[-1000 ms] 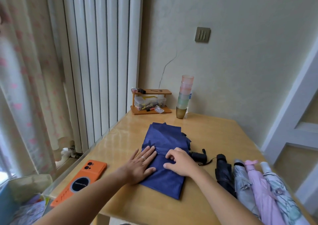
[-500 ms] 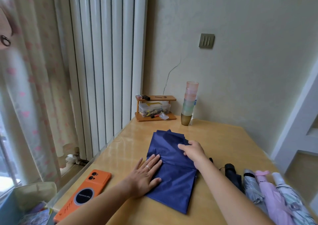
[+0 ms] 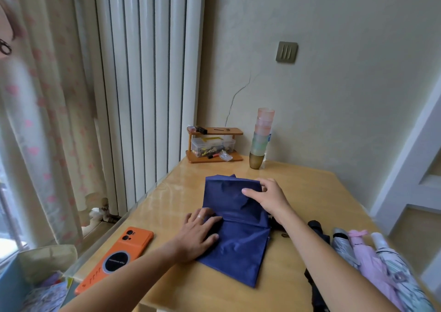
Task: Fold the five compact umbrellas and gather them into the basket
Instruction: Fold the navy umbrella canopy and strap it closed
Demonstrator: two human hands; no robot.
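Observation:
A navy blue umbrella [image 3: 238, 240] lies flattened on the wooden table [image 3: 310, 192], its canopy spread in pleats. My left hand [image 3: 199, 231] presses flat on the left edge of the fabric, fingers straight. My right hand [image 3: 269, 196] rests on the far right part of the canopy, thumb and fingers pinching a fold. At the right edge lie a black umbrella [image 3: 316, 228], a grey one [image 3: 343, 247], a pink one [image 3: 367, 259] and a white patterned one [image 3: 401, 278], all folded, side by side. No basket is in view.
An orange phone [image 3: 117, 256] lies at the table's left front. A small wooden shelf [image 3: 213, 145] with a clear box and a stack of coloured cups [image 3: 261, 137] stand at the far edge. A radiator [image 3: 143, 85] and curtain [image 3: 43, 111] fill the left.
My right hand has moved from the umbrella's middle toward its far right edge along the fabric. My left hand has stayed pressing the left side. The camera has tilted up.

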